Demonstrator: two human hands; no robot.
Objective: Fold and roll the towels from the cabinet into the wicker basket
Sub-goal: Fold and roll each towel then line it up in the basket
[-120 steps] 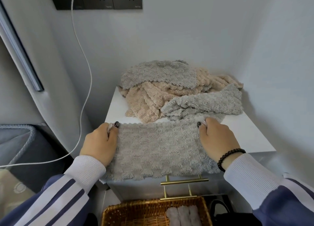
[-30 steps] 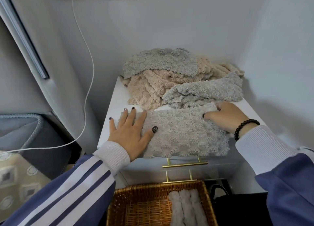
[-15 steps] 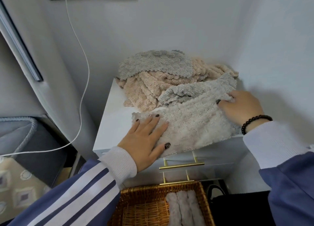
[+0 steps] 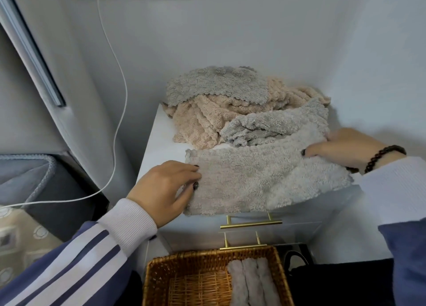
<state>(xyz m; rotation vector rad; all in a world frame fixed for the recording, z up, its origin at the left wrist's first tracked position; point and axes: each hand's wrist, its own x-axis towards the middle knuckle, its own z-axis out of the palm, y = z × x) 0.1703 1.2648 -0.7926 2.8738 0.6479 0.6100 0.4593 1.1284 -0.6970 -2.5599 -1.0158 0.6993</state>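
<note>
Compared with half a second back, the left hand [image 4: 164, 188] has slid off the top of the folded grey towel [image 4: 265, 181] to its left end, and the towel now lies a bit flatter across the front of the cabinet.

Biggest thing first: the white cabinet [image 4: 159, 149] sits in the corner, with two brass handles [image 4: 251, 224] on its front. Piled at the back of its top is the heap of unfolded towels [image 4: 230, 107], grey ones mixed with beige ones. The folded grey towel is stretched out in front of that heap, its near edge hanging slightly over the cabinet's front.

Below, the wicker basket [image 4: 184, 262] holds three rolled grey towels [image 4: 253, 282] side by side on its right side.

Left hand: fingers curled at the towel's left edge, looks like they're pinching it, though the fingertips are partly buried in the pile so I'm not 100% sure. Right hand [image 4: 345, 149] grips the towel's right end, thumb on top, beaded bracelet [image 4: 382, 156] on the wrist.

A white cable [image 4: 119, 121] hangs down the wall on the left.
</note>
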